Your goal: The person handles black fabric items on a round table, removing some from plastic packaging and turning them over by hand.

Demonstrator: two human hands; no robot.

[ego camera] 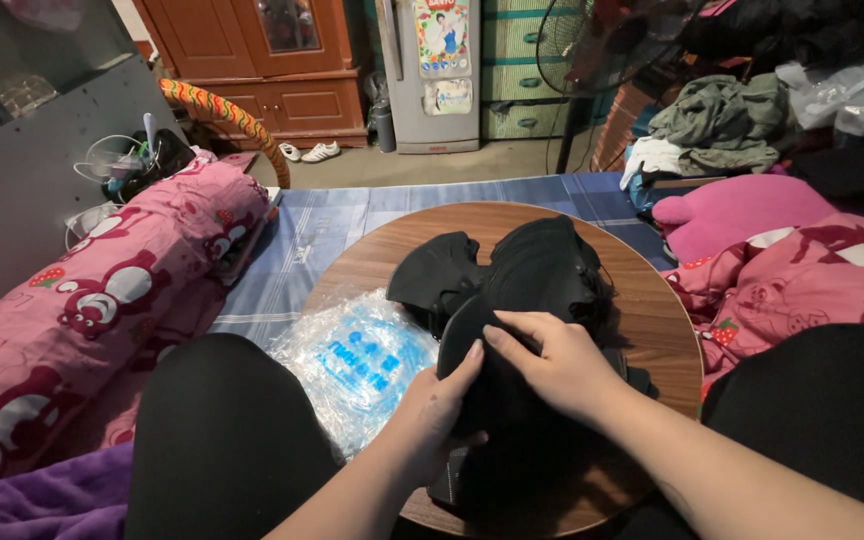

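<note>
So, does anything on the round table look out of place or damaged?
Nothing looks damaged. The black fabric pieces lie in a loose heap, and the clear plastic bag hangs crumpled over the round table edge.

A lived-in home, a bedroom and sitting space in one.

Beyond the hands stand a red-brown wooden cabinet [287,60], a small grey fridge [432,75] and a standing fan [602,45]. Left of them lies a pink cartoon-print bolster [102,290]; right, matching bedding [802,275] under heaped clothes [727,120]. White shoes [310,152] sit on the floor past the blue checked mat [332,225].
</note>
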